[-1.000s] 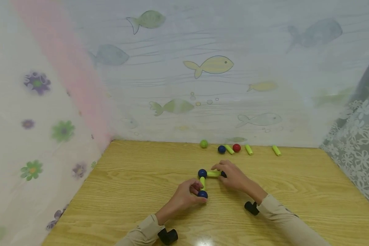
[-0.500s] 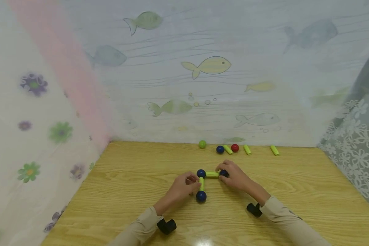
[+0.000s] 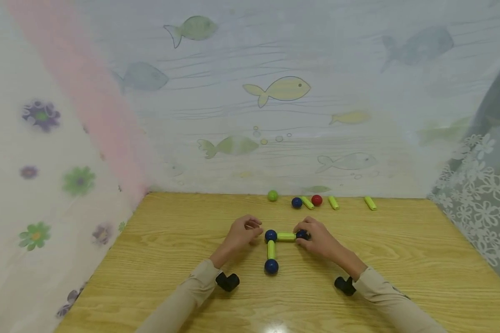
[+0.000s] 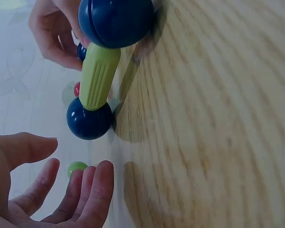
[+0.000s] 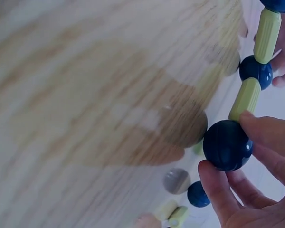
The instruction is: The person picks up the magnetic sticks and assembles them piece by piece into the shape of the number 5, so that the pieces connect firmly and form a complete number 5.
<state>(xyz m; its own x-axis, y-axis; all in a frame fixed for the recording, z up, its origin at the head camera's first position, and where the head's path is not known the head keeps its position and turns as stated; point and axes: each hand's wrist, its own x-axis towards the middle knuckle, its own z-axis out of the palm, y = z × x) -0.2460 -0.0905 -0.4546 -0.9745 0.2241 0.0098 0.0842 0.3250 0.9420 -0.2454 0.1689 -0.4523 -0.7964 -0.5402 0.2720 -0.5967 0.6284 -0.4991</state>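
Balls (image 3: pixel 271 266) and rods (image 3: pixel 286 237) form an L on the desk (image 3: pixel 300 296); right hand (image 3: pixel 318 237) pinches an end ball (image 5: pixel 226 145); left hand (image 3: pixel 239 233), relaxed, is near.

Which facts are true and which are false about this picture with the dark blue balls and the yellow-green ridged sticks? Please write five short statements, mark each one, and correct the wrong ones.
1. The right hand holds a glossy dark blue ball. True.
2. The joined pieces contain three such balls and two yellow-green ridged sticks. True.
3. The left hand grips one of these joined sticks. False: the left hand holds nothing, and its fingertips are apart from the nearest ball.
4. In the head view, a bright green ball lies left of a shiny red ball. True.
5. The red ball lies between the two hands. False: it lies near the far table edge, between two loose sticks.
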